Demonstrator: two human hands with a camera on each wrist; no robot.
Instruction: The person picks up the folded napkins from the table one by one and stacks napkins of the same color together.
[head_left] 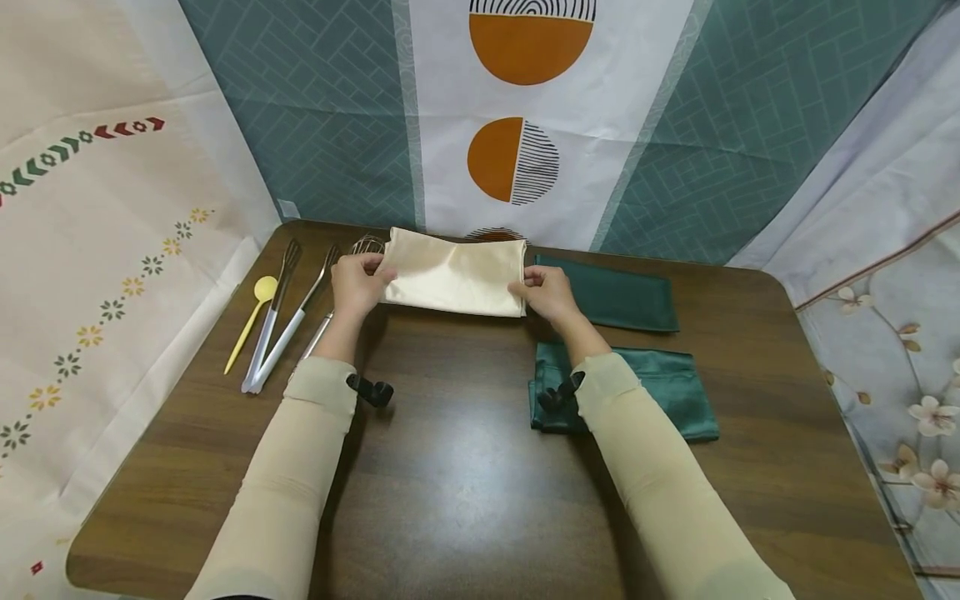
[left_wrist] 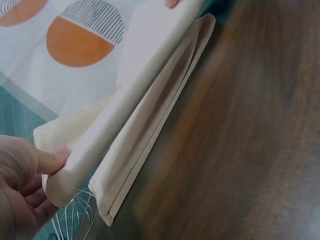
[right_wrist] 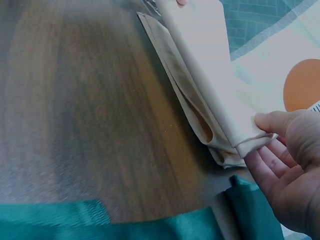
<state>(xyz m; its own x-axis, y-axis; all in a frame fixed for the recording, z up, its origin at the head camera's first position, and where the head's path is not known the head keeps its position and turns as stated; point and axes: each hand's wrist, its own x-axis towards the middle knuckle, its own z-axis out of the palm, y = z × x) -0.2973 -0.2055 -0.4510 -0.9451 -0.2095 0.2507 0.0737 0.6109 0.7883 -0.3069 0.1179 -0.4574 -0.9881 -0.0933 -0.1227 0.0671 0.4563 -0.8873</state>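
At the far side of the worktop (head_left: 465, 433), midway along, a cream cloth (head_left: 453, 271) stretches between two hands. The left hand (head_left: 356, 285) pinches one end, thumb on top and fingers beneath; the right hand (head_left: 551, 292) has the same grip on the other end, so both grips are clamped on the cloth. The fabric is smooth with a soft sheen, folded into a long rectangle; the wrist views show a rounded upper fold and, below it, layers gaping into a narrow pocket with a stitched hem along the edge. Whether the lowest layer touches the wood I cannot tell. The worktop is brown, wood-grained and glossy, with rounded corners. To the right lie two green cloths, both folded into rectangles: a flat, neat one (head_left: 630, 296) near the back and a shinier, more rumpled one (head_left: 667, 392) nearer, partly under the right sleeve (head_left: 652, 433). On the left, a yellow spoon (head_left: 264, 289) with a round bowl lies beside two utensils (head_left: 279, 350) with metal heads and pale handles; a wire whisk (head_left: 369, 243) is partly hidden by the left hand. Behind, a fabric hanging (head_left: 442, 92) carries orange circles and black stripes on white.
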